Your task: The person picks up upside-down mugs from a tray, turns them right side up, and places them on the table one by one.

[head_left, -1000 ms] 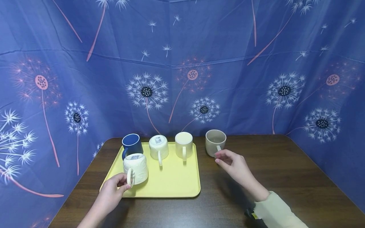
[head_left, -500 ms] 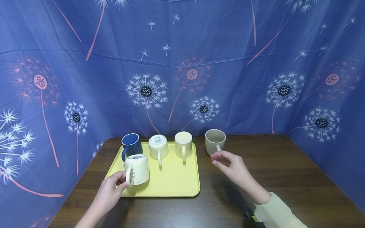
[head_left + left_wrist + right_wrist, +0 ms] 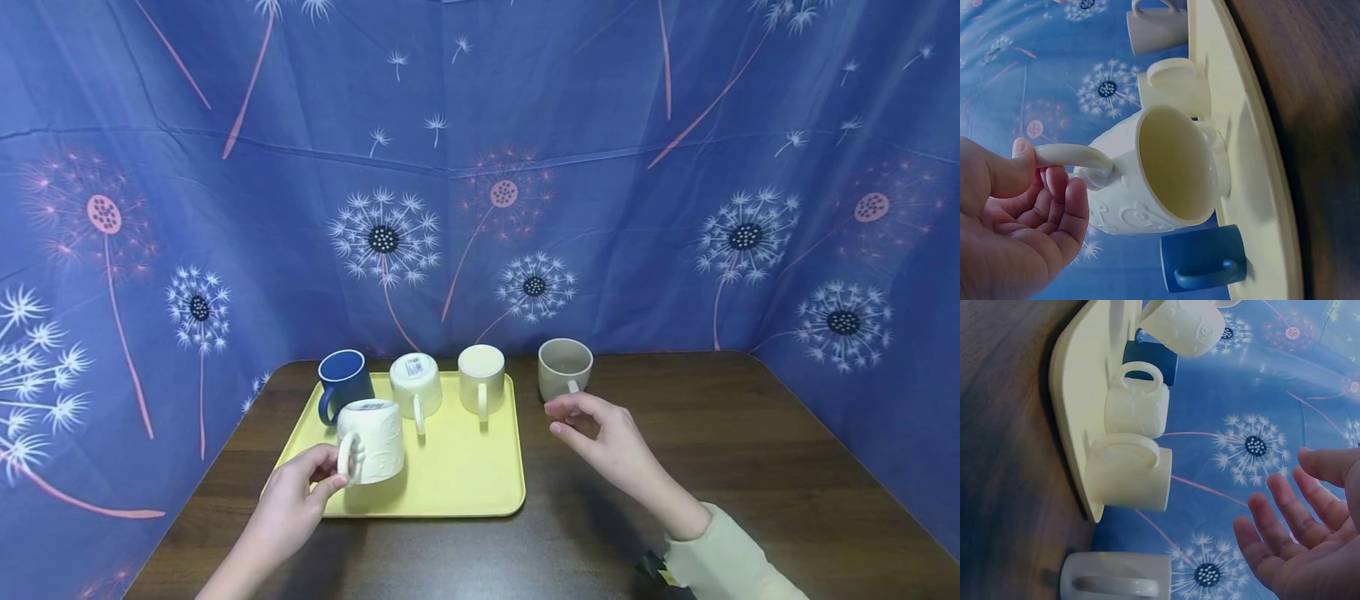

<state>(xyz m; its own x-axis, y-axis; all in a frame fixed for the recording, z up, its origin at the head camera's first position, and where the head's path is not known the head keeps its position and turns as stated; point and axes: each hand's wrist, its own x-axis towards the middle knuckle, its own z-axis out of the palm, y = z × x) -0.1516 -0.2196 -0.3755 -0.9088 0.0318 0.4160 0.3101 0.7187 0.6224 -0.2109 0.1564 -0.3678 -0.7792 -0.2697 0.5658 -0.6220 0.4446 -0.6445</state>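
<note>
Over the yellow tray's left part: upside-down white mug, off the surface, handle pinched in left hand. Right hand empty, fingers loosely bent, near grey mug on counter. Keep it level, clear of blue mug just behind; side grip could let it tip, so lower slowly.

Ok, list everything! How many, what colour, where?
Wooden table: one, brown, underneath
Rectangular tray: one, yellow, on table
Smooth mug: one, blue, tray's back left
Farther upturned mug: one, white, tray's back middle
Straight mug: one, cream, tray's back right
Nearer upturned mug: one, white, above tray
Rounded mug: one, greyish, right of tray
Dandelion cloth: count unclear, blue, behind
Unclear object: one, dark, beside sleeve
Sleeve: one, pale green, right arm
Left hand: one, holding nearer mug
Right hand: one, near rounded mug
</note>
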